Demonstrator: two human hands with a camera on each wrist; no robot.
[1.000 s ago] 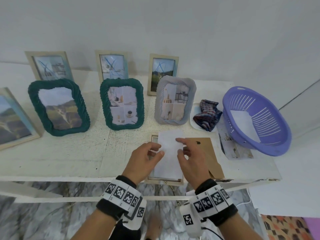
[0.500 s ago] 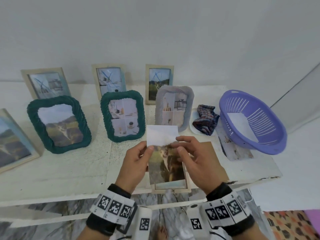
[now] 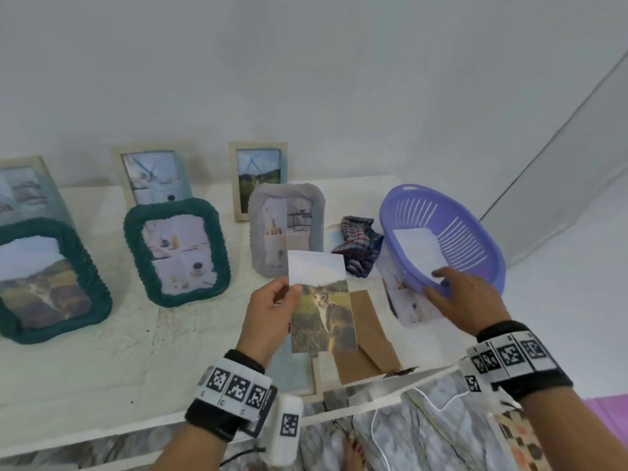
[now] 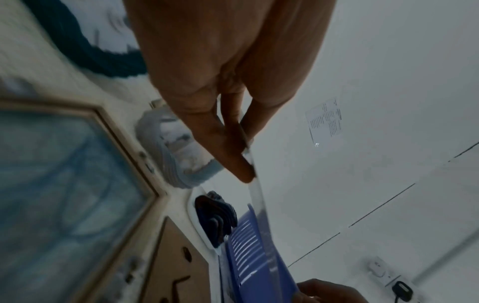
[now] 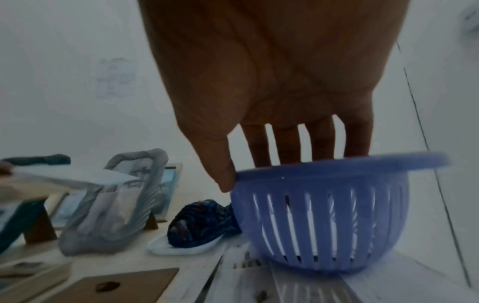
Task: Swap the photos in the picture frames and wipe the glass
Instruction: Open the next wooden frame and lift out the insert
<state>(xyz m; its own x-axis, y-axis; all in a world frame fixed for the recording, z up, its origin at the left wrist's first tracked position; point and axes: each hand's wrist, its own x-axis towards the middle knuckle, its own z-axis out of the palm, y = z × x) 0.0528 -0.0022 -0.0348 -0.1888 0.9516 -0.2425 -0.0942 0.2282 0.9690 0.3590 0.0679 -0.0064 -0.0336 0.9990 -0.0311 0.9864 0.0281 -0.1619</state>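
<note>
So the left hand (image 3: 272,311) has the cat photo (image 3: 321,300) pinched by its left edge between thumb and fingers, long axis upright, just left of the purple basket (image 3: 475,232). Right hand (image 3: 465,300) hangs over the basket's near rim, fingers spread and holding nothing. The white photo (image 3: 419,249) inside lies just beyond those fingertips, so I'd guess the right hand grabs it.
</note>
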